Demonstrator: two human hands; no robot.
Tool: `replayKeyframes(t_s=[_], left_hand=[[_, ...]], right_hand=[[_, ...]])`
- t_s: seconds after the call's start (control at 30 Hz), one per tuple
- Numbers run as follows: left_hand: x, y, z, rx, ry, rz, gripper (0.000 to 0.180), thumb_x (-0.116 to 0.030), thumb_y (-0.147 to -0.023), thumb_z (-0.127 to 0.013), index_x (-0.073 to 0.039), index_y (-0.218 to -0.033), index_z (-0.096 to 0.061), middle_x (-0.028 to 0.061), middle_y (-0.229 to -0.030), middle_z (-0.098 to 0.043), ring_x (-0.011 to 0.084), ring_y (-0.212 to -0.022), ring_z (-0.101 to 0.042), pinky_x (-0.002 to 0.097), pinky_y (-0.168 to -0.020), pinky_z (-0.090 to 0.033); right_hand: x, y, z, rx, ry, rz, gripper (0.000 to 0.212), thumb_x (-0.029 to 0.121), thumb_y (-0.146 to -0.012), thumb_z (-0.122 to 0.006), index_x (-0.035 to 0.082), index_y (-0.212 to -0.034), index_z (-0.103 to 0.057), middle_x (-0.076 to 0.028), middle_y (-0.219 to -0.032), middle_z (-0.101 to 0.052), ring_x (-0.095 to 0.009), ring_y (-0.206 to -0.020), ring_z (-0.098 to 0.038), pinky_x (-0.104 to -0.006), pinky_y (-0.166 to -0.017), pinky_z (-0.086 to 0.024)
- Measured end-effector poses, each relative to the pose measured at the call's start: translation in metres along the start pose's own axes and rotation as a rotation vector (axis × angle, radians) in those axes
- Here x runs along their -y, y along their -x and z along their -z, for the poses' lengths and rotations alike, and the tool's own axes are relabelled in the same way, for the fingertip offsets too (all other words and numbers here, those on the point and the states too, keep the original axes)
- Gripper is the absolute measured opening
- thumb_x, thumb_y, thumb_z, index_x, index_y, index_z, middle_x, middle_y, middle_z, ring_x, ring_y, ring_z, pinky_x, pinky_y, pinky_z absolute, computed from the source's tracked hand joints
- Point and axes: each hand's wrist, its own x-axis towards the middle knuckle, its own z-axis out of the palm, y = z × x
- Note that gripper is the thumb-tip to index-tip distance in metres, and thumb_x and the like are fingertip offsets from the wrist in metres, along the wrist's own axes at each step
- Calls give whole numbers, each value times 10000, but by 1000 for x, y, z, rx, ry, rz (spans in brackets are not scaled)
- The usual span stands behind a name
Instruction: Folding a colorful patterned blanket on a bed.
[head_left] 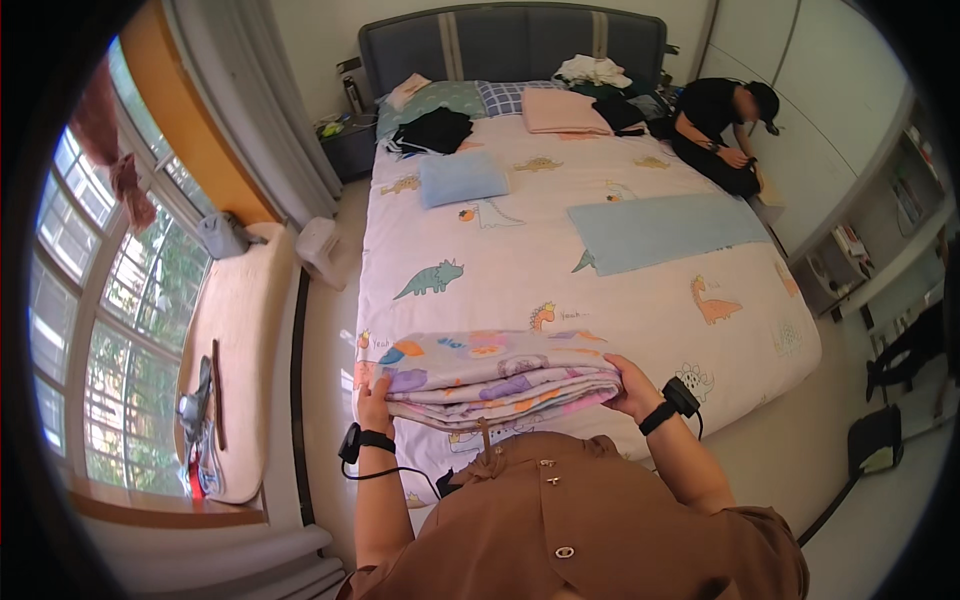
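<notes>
A folded blanket [490, 362] with purple, orange and blue print on white lies in several layers at the near end of the bed. My left hand [374, 402] grips its left edge, and my right hand [632, 388] is closed round its right edge. Some fingers of both hands are hidden by the fabric. Beneath and beyond it spreads a pale pink dinosaur-print bed cover [520, 260]. Farther up lie a small folded light-blue cloth [465, 180] and, to the right, a long flat blue-grey cloth [670, 235].
Dark clothes [432, 131], a folded pink blanket [566, 111] and pillows [515, 97] lie near the headboard [490, 45]. Another person [710, 125] in black sits at the bed's far right. A padded window seat [238, 370] and a white stool [319, 245] stand left.
</notes>
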Motion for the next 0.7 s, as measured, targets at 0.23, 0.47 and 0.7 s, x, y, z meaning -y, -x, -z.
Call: replayKeyframes(t_s=[0.23, 0.47, 0.7], left_hand=[[109, 21, 61, -111, -108, 386, 333, -107, -741, -578, -24, -1035, -445, 85, -849, -538, 201, -683, -545, 335, -552, -477], [156, 42, 79, -197, -83, 440, 393, -26, -736, -557, -33, -1095, -397, 104, -910, -529, 233, -759, -546, 389, -609, -478], [79, -4, 11, -71, -133, 187, 307, -3, -742, -523, -19, -1033, -429, 69, -857, -529, 193, -729, -534, 342, -597, -469]], right_hand=[[-78, -59, 80, 189, -170, -213, 298, 215, -815, -448, 42, -1057, -440, -107, -991, -544, -221, -890, -530, -383, -759, -436], [-114, -83, 117, -118, -7, -402, 199, 153, -792, -496, 18, -930, -451, -126, -748, -559, -251, -638, -576, -384, -609, -491], [-28, -89, 65, -94, 31, 45, 223, 57, -781, -481, -28, -987, -473, -148, -934, -539, -263, -802, -559, -376, -684, -483]])
